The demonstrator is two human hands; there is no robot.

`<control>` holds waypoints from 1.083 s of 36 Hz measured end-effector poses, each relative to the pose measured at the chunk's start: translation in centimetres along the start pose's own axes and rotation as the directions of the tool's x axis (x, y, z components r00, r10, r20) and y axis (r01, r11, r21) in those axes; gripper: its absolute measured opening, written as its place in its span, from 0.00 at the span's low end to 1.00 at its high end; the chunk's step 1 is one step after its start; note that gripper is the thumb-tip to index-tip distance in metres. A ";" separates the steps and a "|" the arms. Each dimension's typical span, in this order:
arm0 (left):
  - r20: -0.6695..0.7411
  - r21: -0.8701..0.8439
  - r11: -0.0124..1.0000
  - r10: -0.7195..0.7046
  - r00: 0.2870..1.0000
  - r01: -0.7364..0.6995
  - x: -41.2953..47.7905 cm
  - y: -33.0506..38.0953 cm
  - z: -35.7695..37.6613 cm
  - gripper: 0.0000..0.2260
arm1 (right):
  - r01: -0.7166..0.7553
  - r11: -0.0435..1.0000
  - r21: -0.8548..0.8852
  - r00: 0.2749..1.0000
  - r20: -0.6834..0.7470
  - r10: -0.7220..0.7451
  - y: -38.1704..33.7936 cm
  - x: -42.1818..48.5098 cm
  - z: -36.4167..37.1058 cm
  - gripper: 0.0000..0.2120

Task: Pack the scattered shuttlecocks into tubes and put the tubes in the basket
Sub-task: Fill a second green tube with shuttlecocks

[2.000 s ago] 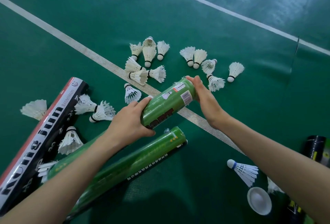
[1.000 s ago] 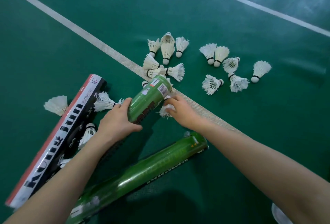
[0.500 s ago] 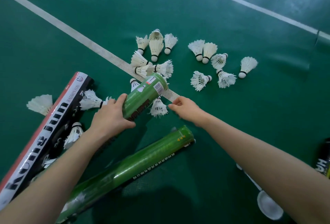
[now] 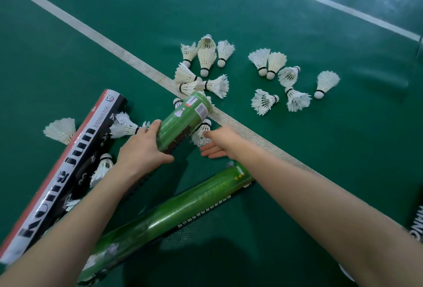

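Head view, the only one I have. The left hand (image 4: 142,149) is wrapped round the near end of the green tube (image 4: 183,121), thumb on top and fingers curled underneath. The tube is lifted at a slant: its long axis runs from lower left to upper right, with the labelled far end (the barcode sits there) pointing away from me over the white court line (image 4: 146,69).

The right hand (image 4: 219,142) is just right of the tube, low over the floor (image 4: 332,160). Its fingers are stretched almost straight towards the left, and the thumb tip touches the feather skirt of a shuttlecock (image 4: 200,134); I see no grip closed on it. That shuttlecock lies right against the tube's side, cork away from me, feathers towards me.

A second green tube (image 4: 174,213) lies flat on the floor nearer me, on the same lower-left to upper-right axis. To the left a black and white tube (image 4: 61,167) lies on a steeper diagonal, with a few shuttlecocks around it. Beyond the held tube are two loose groups of shuttlecocks, one by the line (image 4: 203,64) and one further right (image 4: 286,80), corks mostly towards me.
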State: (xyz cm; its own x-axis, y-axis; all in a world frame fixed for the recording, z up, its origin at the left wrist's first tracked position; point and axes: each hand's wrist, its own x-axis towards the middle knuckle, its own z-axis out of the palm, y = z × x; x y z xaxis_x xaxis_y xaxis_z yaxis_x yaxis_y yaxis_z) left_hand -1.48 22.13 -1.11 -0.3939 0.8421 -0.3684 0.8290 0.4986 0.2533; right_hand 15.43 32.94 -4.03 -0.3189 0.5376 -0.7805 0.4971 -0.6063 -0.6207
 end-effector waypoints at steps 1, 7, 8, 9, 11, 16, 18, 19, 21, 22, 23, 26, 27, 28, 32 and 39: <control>-0.003 0.000 1.000 0.000 1.000 0.000 0.0 -0.1 -0.1 0.43 | -0.004 0.999 0.049 1.000 -0.016 0.005 -0.1 0.1 0.1 0.19; 0.012 -0.009 1.000 0.015 1.000 -0.015 -0.2 -0.1 0.2 0.45 | 0.039 0.996 0.086 0.960 -0.280 -0.013 0.0 1.6 -0.8 0.14; 0.013 -0.010 1.000 0.020 1.000 -0.020 -0.3 -0.1 0.2 0.45 | 0.069 0.994 0.083 0.947 -0.318 -0.039 0.0 1.6 -1.2 0.13; 0.013 -0.011 1.000 0.026 1.000 -0.026 -0.3 0.0 0.3 0.45 | 0.101 0.992 0.081 0.932 -0.355 -0.066 0.0 1.5 -1.8 0.12; 0.016 -0.013 0.999 0.036 0.999 -0.036 -0.3 0.2 0.3 0.45 | 0.164 0.985 0.059 0.888 -0.443 -0.122 0.1 1.2 -3.2 0.13; 0.014 0.013 0.998 0.068 0.998 -0.068 -0.6 0.9 0.5 0.44 | 0.370 0.925 -0.089 0.681 -0.651 -0.335 0.2 -0.2 -6.9 0.09; 0.021 0.025 0.996 0.086 0.996 -0.086 -0.7 1.3 0.6 0.44 | 0.437 0.891 -0.122 0.613 -0.685 -0.394 0.0 -0.8 -8.2 0.07; 0.024 0.028 0.995 0.096 0.995 -0.097 -0.8 1.6 0.6 0.44 | 0.465 0.876 -0.127 0.597 -0.686 -0.416 -0.2 -1.1 -8.8 0.06; 0.033 0.021 0.993 0.119 0.992 -0.119 -0.9 2.1 0.6 0.44 | 0.519 0.843 -0.144 0.582 -0.663 -0.471 -0.7 -1.5 -9.7 0.07; 0.033 0.013 0.991 0.131 0.991 -0.132 -1.0 2.3 0.6 0.44 | 0.541 0.825 -0.162 0.577 -0.643 -0.504 -1.0 -1.7 -10.1 0.08; 0.028 0.007 0.989 0.144 0.989 -0.144 -1.1 2.6 0.6 0.44 | 0.560 0.808 -0.180 0.570 -0.625 -0.534 -1.2 -1.9 -10.5 0.09; 0.009 -0.004 0.983 0.185 0.983 -0.185 -1.3 3.2 0.4 0.43 | 0.600 0.774 -0.202 0.542 -0.608 -0.579 -2.0 -2.4 -11.2 0.11; 0.001 -0.013 0.980 0.197 0.980 -0.197 -1.3 3.4 0.4 0.43 | 0.605 0.771 -0.201 0.542 -0.605 -0.583 -2.2 -2.5 -11.4 0.11; -0.008 -0.025 0.978 0.208 0.978 -0.208 -1.4 3.5 0.3 0.43 | 0.606 0.769 -0.203 0.551 -0.591 -0.590 -2.4 -2.6 -11.6 0.12; -0.044 -0.069 0.962 0.260 0.965 -0.263 -1.8 4.0 0.0 0.42 | 0.611 0.761 -0.218 0.629 -0.450 -0.634 -2.6 -3.2 -11.7 0.11; -0.087 -0.120 0.935 0.325 0.942 -0.334 -2.3 5.3 -0.2 0.42 | 0.649 0.741 -0.175 0.678 -0.310 -0.667 -2.2 -4.7 -10.6 0.10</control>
State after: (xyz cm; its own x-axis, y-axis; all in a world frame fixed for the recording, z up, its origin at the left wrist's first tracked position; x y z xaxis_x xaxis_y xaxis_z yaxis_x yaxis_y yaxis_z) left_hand 3.72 22.90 1.25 -0.1365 0.9729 -0.1864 0.8591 0.2099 0.4667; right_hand 24.38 37.99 1.78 -0.2974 0.9503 -0.0921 0.3021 0.0021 -0.9533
